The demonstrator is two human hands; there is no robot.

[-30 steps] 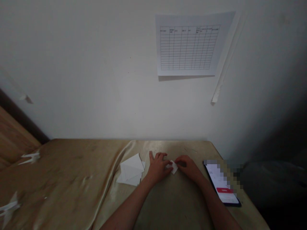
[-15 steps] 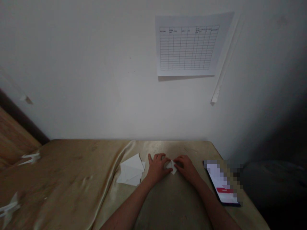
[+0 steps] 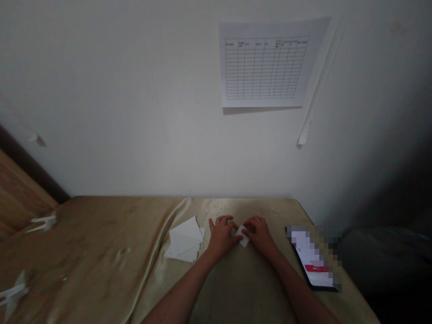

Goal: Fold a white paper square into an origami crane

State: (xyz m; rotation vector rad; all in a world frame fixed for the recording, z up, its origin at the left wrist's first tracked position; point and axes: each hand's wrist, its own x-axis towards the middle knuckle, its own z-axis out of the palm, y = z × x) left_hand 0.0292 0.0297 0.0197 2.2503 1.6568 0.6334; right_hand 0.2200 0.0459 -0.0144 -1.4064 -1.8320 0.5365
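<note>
Left hand [image 3: 221,235] and right hand [image 3: 260,233] pinch the paper [image 3: 245,241] from opposite sides, at three o'clock from the sheets [image 3: 184,238]; edges should be squared and steadied before any crease is pressed.

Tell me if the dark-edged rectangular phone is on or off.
On: the phone shows a lit white screen with a red bar.

It is dim, and the bottom right corner is almost black. The cloth [image 3: 104,247] shines a bit. The sheet [image 3: 265,67] is too blurry to read.
</note>
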